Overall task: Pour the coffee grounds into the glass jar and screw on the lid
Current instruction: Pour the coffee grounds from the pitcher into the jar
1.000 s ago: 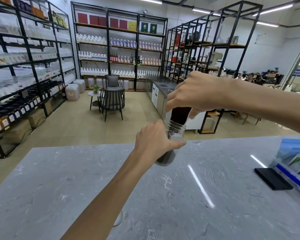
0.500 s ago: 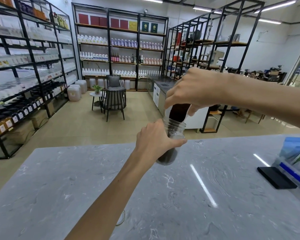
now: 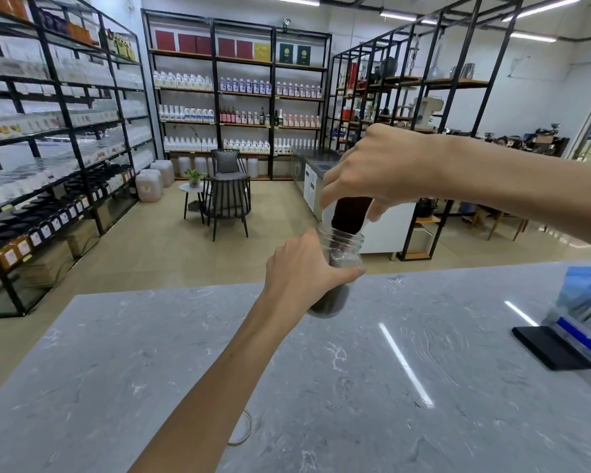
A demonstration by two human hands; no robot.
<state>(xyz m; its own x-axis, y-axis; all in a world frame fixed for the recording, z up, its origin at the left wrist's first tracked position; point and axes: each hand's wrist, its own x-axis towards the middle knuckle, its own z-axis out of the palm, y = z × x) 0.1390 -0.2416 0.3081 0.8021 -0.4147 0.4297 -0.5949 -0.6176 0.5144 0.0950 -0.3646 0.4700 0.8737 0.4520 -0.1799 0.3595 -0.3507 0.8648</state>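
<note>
My left hand [image 3: 301, 268] grips a clear glass jar [image 3: 343, 247], held tilted just above the far part of the grey marble counter [image 3: 355, 387]. Dark coffee grounds fill the jar's lower part. My right hand [image 3: 379, 169] holds a white container [image 3: 350, 215] tipped mouth-down into the jar's opening; dark grounds show inside it. The jar lid [image 3: 241, 428] lies on the counter near me, half hidden under my left forearm.
A black flat pad [image 3: 551, 348] and blue-and-white bags in a clear holder [image 3: 587, 302] sit at the counter's right edge. Beyond the counter are shelving racks, a chair and a small table on the floor.
My right hand has tipped the white container a little further, and more of it shows above the jar's mouth. My left hand keeps the jar in the same place.
</note>
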